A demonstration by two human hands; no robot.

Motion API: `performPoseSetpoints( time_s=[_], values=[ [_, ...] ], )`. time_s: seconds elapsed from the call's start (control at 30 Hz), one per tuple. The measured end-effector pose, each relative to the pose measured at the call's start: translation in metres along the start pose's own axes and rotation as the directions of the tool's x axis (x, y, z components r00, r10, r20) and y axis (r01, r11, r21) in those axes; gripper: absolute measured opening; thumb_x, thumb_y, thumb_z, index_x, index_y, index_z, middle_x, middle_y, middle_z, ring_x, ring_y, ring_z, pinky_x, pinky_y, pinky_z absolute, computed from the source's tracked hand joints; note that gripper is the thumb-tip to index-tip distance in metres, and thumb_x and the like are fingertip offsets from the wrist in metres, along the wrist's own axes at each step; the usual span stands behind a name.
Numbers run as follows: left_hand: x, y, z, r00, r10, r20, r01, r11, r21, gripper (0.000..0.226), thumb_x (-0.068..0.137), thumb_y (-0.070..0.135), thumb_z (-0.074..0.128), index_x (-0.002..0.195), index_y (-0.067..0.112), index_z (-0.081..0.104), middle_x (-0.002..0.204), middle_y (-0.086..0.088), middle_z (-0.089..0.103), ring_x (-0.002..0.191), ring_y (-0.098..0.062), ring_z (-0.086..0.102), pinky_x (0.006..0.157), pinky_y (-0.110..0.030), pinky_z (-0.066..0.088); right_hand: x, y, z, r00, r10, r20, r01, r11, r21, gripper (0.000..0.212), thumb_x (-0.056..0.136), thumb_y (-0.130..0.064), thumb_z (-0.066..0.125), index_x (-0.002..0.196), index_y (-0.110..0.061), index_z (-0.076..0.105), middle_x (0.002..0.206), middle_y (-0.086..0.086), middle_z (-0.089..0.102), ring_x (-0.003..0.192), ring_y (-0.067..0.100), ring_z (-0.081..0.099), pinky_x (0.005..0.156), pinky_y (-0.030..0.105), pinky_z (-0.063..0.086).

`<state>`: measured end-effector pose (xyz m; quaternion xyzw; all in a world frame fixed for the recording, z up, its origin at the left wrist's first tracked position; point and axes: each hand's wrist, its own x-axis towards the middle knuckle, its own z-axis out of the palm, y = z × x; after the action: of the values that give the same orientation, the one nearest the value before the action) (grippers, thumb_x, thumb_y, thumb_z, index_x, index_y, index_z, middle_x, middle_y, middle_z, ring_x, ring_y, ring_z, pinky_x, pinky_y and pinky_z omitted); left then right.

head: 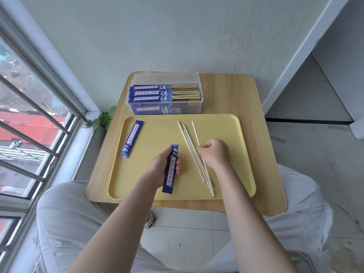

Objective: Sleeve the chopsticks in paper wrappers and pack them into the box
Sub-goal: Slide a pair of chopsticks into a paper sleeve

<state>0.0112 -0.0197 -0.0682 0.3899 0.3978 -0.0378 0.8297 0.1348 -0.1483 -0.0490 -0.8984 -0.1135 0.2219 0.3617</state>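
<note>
On our tray (226, 123), four chopsticks (192, 152) and a spare wrapper (131, 141) remain; the box (194, 108) is nearly full. Our left hand (160, 164) grips a wrapper (171, 168); our right hand (213, 152) pinches one chopstick.

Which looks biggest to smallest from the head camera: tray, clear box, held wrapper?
1. Yellow tray
2. Clear box, though farther away
3. Blue wrapper gripped by the left hand

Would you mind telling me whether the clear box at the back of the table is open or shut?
Open. The clear box has its lid tipped back towards the wall, and sleeved chopsticks lie exposed inside.
</note>
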Motion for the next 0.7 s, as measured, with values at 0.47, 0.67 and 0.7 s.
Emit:
performPoseSetpoints(
  time_s=[0.47, 0.67, 0.7],
  values=[
    [-0.007, 0.009, -0.004, 0.991, -0.048, 0.125, 0.029, 0.988, 0.15, 0.039, 0.107, 0.035, 0.042, 0.111, 0.004, 0.065, 0.077, -0.008, 0.06, 0.06, -0.019, 0.055, 0.055, -0.029, 0.05, -0.008, -0.019, -0.015, 0.969, -0.027, 0.244, -0.172, 0.635, 0.753, 0.013, 0.098, -0.002, 0.053, 0.105, 0.0, 0.065, 0.078, 0.01, 0.073, 0.054, 0.014, 0.049, 0.05, 0.025, 0.037],
    [-0.015, 0.025, -0.003, 0.976, -0.105, 0.191, 0.027, 0.928, 0.372, 0.042, 0.103, 0.026, 0.033, 0.097, -0.001, 0.065, 0.072, -0.012, 0.057, 0.058, -0.024, 0.05, 0.057, -0.032, 0.046, 0.0, -0.028, -0.019, 0.994, 0.085, 0.066, -0.096, 0.418, 0.903, 0.011, 0.105, -0.009, 0.042, 0.104, -0.008, 0.053, 0.073, 0.011, 0.067, 0.049, 0.014, 0.046, 0.045, 0.024, 0.036],
    [-0.016, 0.028, -0.003, 0.975, -0.107, 0.197, 0.018, 0.914, 0.406, 0.042, 0.102, 0.026, 0.032, 0.095, -0.001, 0.065, 0.07, -0.012, 0.056, 0.057, -0.024, 0.048, 0.057, -0.032, 0.045, 0.001, -0.029, -0.019, 0.993, 0.117, 0.031, -0.077, 0.411, 0.909, 0.011, 0.105, -0.008, 0.04, 0.104, -0.008, 0.051, 0.073, 0.011, 0.066, 0.048, 0.015, 0.045, 0.045, 0.025, 0.035]
  ],
)
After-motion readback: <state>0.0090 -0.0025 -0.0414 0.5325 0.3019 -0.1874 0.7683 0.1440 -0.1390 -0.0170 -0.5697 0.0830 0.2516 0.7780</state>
